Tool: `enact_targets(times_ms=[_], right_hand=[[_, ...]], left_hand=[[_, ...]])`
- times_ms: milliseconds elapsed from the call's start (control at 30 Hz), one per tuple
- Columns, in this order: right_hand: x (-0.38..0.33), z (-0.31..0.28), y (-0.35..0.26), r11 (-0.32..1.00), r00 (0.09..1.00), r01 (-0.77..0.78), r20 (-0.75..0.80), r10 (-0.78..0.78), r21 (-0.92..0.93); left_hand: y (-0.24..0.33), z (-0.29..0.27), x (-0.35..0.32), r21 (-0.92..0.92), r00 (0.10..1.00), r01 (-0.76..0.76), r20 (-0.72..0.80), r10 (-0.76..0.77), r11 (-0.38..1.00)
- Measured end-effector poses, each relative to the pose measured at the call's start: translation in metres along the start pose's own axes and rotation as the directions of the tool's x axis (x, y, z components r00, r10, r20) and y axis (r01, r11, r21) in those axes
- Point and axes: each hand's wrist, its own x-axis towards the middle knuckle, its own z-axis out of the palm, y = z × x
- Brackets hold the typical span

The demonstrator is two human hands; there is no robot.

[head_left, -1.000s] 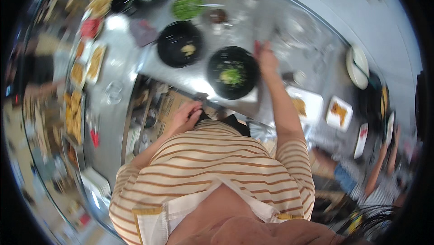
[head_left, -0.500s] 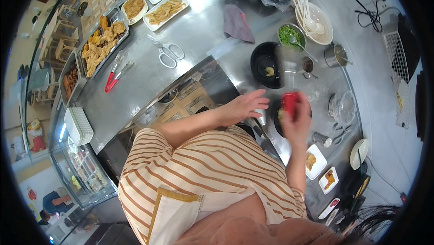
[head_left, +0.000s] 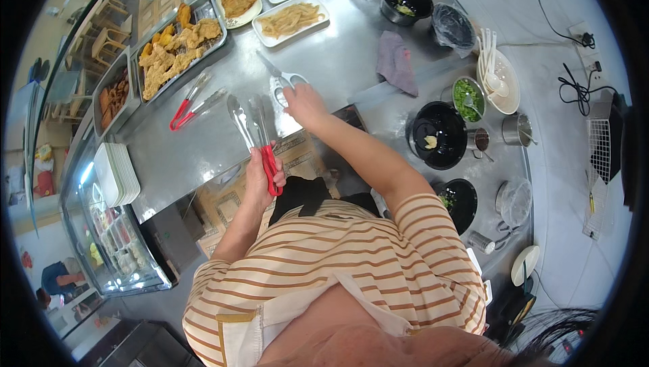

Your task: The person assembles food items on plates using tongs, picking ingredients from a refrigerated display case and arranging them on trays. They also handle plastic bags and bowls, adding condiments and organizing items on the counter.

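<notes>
My left hand [head_left: 255, 181] is wrapped round the red handles of a pair of metal tongs [head_left: 268, 167], whose arms point up and stand apart over the counter's near edge. Reaching across to the left, my right hand [head_left: 305, 106] has its fingers closed on the white handles of a pair of scissors [head_left: 280, 84]. The blades lie toward the fried food. A second pair of red-handled tongs [head_left: 193, 106] rests on the counter to the left of both hands.
Fried pieces fill a metal tray [head_left: 220, 35] at the left, near a stack of white plates [head_left: 116, 172]. At right stand a black bowl [head_left: 451, 157], another black bowl [head_left: 466, 198] and a bowl of chopped greens [head_left: 466, 89]. A grey cloth [head_left: 397, 62] lies between.
My right hand has swung left from the black bowls to the scissors. The red-handled thing blurred in it earlier is gone from it; red-handled tongs are now in my left hand.
</notes>
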Motion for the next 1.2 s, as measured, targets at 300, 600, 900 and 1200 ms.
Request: enact_targets(times_ms=[300,600,900,1200], right_hand=[[0.022,-0.039,0.002,0.766,0.826,-0.551,0.351,0.441,0.332],[-0.190,-0.251,0.002,0.375,0.811,-0.442,0.186,0.554,0.815],[-0.516,-0.285,-0.147,-0.098,-0.338,0.126,0.135,0.931,0.987],[-0.659,-0.251,-0.159,-0.301,-0.125,-0.156,0.283,0.951,0.941]], left_hand=[[0.026,0.010,0.011,0.023,0.947,-0.009,0.322,0.001,1.000],[0.008,0.141,0.028,0.297,0.614,-0.154,0.776,-0.144,0.942],[-0.175,0.255,-0.087,0.916,-0.036,-0.148,0.373,-0.927,0.374],[-0.336,0.239,-0.147,0.919,0.253,-0.344,0.288,-0.924,0.192]])
